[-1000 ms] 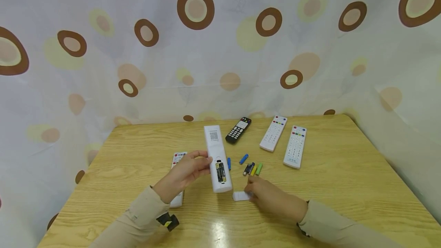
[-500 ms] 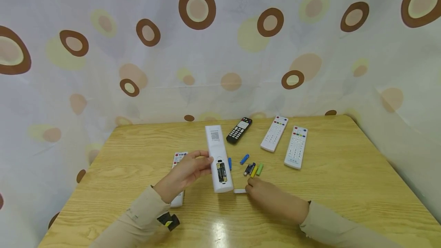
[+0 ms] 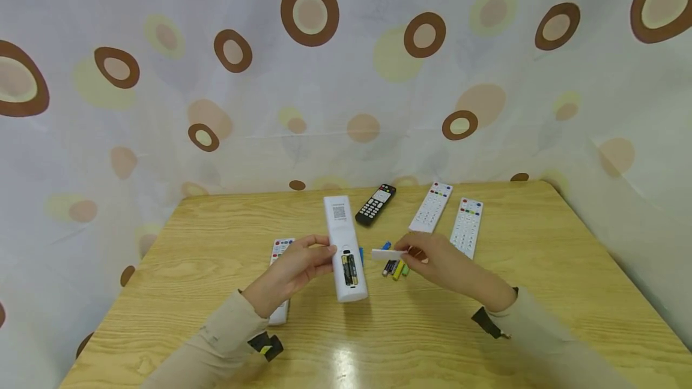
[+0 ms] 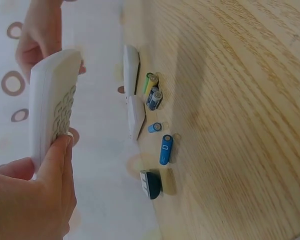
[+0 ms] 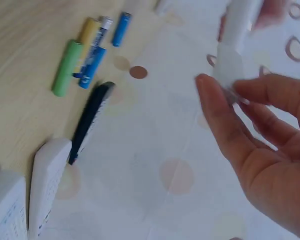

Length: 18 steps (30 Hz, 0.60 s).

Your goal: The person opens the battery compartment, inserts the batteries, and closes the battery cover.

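My left hand (image 3: 297, 269) grips a white remote control (image 3: 342, 227) by its side, back toward me, above the table. Two dark batteries (image 3: 349, 269) sit side by side in its uncovered compartment. In the left wrist view the left fingers lie against the button side of the remote (image 4: 52, 100). My right hand (image 3: 440, 260) pinches a white battery cover (image 3: 386, 254) by its end, just right of the remote and apart from it in the head view. In the right wrist view, thumb and fingers meet on the cover (image 5: 229, 67).
Loose batteries (image 3: 397, 269) in several colours lie beneath the right hand. A black remote (image 3: 375, 205) and two white remotes, one leaning left (image 3: 430, 208) and one (image 3: 467, 227) partly covered by the right hand, lie farther back. Another white remote (image 3: 279, 315) lies under the left forearm.
My right hand has picked the battery cover off the table and raised it, away from me, to beside the held remote. The left hand and its remote have barely moved.
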Each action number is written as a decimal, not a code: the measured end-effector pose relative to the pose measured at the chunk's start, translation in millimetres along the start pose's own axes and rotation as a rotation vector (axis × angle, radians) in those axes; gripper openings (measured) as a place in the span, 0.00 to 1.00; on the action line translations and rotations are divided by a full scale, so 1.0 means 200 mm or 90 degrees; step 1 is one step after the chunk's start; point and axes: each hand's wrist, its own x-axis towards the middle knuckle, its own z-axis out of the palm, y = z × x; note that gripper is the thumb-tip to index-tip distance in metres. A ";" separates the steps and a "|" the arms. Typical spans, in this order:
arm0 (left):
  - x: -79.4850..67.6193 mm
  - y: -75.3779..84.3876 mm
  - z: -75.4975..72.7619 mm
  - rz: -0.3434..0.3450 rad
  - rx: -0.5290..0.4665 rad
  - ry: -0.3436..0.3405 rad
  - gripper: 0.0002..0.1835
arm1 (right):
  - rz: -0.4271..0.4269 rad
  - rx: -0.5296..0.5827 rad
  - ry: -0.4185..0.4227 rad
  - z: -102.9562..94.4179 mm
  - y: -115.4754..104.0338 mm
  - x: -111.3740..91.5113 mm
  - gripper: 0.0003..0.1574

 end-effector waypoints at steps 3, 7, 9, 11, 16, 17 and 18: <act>0.00 0.00 0.00 0.000 0.005 -0.005 0.14 | -0.002 0.088 0.060 -0.04 0.00 0.03 0.09; 0.00 0.00 0.01 -0.001 0.001 -0.007 0.14 | 0.019 0.199 0.086 -0.04 -0.02 0.09 0.10; 0.00 -0.01 0.01 -0.005 -0.005 -0.003 0.13 | 0.043 0.227 0.088 -0.02 -0.04 0.12 0.08; 0.00 -0.01 0.02 -0.005 -0.005 -0.004 0.13 | 0.060 0.245 0.084 0.00 -0.05 0.15 0.08; 0.00 -0.01 0.03 -0.006 0.009 -0.015 0.13 | 0.025 0.249 0.080 0.05 -0.08 0.20 0.08; 0.00 -0.01 0.03 -0.005 0.013 -0.020 0.13 | 0.020 0.248 0.079 0.06 -0.09 0.21 0.08; -0.01 -0.01 0.03 -0.005 0.016 -0.024 0.14 | 0.014 0.248 0.077 0.07 -0.09 0.22 0.08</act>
